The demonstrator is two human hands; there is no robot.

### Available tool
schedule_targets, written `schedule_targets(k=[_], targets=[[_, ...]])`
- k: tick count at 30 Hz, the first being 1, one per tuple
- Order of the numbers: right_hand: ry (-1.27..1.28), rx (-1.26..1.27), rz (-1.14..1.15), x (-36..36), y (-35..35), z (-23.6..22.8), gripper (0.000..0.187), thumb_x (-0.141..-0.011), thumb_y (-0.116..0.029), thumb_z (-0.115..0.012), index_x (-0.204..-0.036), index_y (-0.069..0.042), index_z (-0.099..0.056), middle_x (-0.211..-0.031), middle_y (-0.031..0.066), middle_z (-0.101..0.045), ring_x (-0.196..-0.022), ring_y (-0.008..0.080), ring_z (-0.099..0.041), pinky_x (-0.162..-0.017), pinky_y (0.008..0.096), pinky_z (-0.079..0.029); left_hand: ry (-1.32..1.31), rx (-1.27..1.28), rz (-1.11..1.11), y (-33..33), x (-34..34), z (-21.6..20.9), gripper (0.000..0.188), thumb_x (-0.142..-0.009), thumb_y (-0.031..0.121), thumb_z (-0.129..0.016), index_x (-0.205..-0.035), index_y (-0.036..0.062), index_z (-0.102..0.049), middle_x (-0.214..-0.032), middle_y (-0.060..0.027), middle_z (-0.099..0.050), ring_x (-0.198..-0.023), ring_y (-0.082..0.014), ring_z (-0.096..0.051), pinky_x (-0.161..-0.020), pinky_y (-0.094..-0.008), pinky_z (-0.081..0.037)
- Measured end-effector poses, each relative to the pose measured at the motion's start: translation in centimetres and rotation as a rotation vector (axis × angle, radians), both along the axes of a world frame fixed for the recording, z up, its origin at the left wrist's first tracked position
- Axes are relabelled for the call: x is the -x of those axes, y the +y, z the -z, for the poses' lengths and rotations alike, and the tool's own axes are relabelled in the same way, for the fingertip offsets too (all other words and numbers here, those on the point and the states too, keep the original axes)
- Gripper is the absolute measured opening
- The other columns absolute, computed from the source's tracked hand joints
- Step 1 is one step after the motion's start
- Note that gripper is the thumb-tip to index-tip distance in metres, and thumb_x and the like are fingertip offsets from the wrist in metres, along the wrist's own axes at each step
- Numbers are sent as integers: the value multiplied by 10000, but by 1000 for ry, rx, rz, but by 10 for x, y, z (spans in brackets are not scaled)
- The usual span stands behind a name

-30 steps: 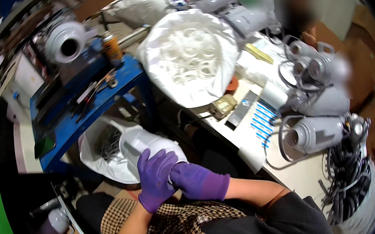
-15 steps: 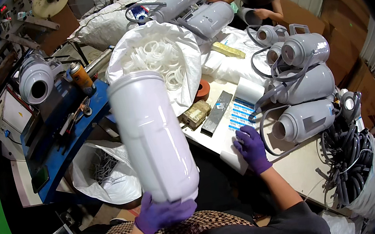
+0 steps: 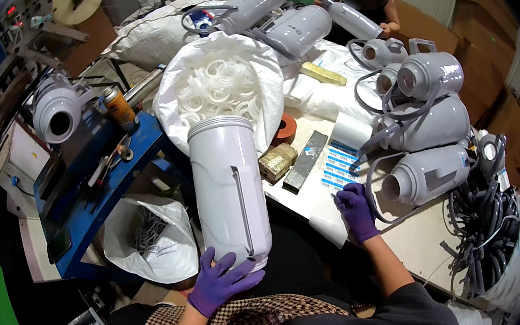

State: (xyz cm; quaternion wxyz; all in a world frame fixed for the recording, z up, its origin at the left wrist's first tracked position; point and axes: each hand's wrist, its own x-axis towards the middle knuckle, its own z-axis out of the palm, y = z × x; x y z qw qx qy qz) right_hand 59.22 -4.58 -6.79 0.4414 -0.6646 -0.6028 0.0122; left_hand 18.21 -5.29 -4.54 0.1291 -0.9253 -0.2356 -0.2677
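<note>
A light grey flask body (image 3: 227, 186) stands tilted in front of me, its wide threaded mouth toward the far side and its handle facing me. My left hand (image 3: 223, 282), gloved in purple, holds its lower end with fingers spread over the surface. On the right, my purple-gloved right hand (image 3: 357, 212) has its fingers drawn together at the near edge of a sheet of blue-and-white labels (image 3: 340, 164). Whatever its fingertips pinch is too small to make out. The labels run from a white roll (image 3: 351, 130) on the white table (image 3: 406, 245).
Grey flasks (image 3: 433, 170) with straps line the table's right side, near a bag of dark straps (image 3: 486, 232). A sack of white rings (image 3: 218, 89) stands beyond my flask body. At left is a blue bench (image 3: 140, 141) with tools. Across the table, a person (image 3: 388, 13) handles another flask.
The flask body has turned, bringing its handle into sight, and stands more upright. My right hand's fingers have closed together by the labels. The person opposite has raised a flask.
</note>
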Motion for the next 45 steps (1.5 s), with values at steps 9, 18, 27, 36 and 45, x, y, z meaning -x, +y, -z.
schedule_targets(k=[9, 18, 27, 36, 45], targets=[[289, -57, -349, 99, 82, -121, 100, -885, -116, -701, -924, -25, -718, -853, 95, -649, -855, 255, -594, -777, 358, -487, 28, -55, -1, -1, -3, 11, 522, -820, 244, -733, -1275, 479, -631, -1416, 142, -516, -1364, -185, -400, -1163, -515, -299], [229, 117, -529, 149, 180, -131, 249, -861, -262, -791, -890, -17, -758, -878, 93, -683, -898, 235, -614, -798, 356, -494, -1, -30, 1, 5, 3, 15, 483, -812, 294, -750, -1229, 507, -632, -1429, 160, -514, -1356, -205, -410, -1134, -502, -336], [403, 248, -392, 154, 242, -111, 605, -859, -384, -818, -1255, 42, -654, -1140, 167, -723, -1020, 235, -676, -944, 338, -525, -747, 897, 156, -14, 39, -34, 656, -761, 173, -862, -1379, 267, -666, -1693, -279, 102, -1555, -541, -5, -1239, -584, -138], [293, -244, -839, 339, 228, -187, 606, -896, -271, -753, -1455, -154, -551, -1057, 147, -695, -969, 263, -687, -862, 366, -546, -1781, 854, -240, -92, 73, -24, 901, -916, 180, -709, -1637, 94, -175, -1586, -139, -389, -1413, -296, -477, -1153, -454, -439], [-151, -519, -672, 439, 269, -218, 417, -795, -429, -759, -1101, -162, -664, -958, 124, -605, -899, 348, -639, -742, 482, -492, -2078, 469, -233, -140, 129, -46, 614, -1059, 391, -481, -1620, 230, -290, -1574, -108, -426, -1342, -331, -513, -904, -483, -535]])
